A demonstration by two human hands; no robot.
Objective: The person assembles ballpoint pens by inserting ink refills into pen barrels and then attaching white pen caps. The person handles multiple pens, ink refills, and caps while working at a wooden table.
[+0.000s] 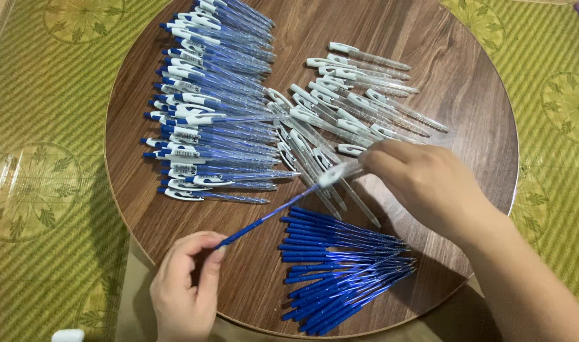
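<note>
Two hands meet over a round wooden surface (pixel 175 209) strewn with pen parts.
Left hand (pixel 186 285), lower left, pinches a blue refill (pixel 264 220); right hand (pixel 422 180), centre right, grips a clear pen barrel (pixel 341 171) over the refill's tip at mid-frame.

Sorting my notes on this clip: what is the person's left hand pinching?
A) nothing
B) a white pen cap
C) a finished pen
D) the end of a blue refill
D: the left hand pinches the blue refill by its lower end, while the right hand holds a clear pen barrel at its other end.
</note>
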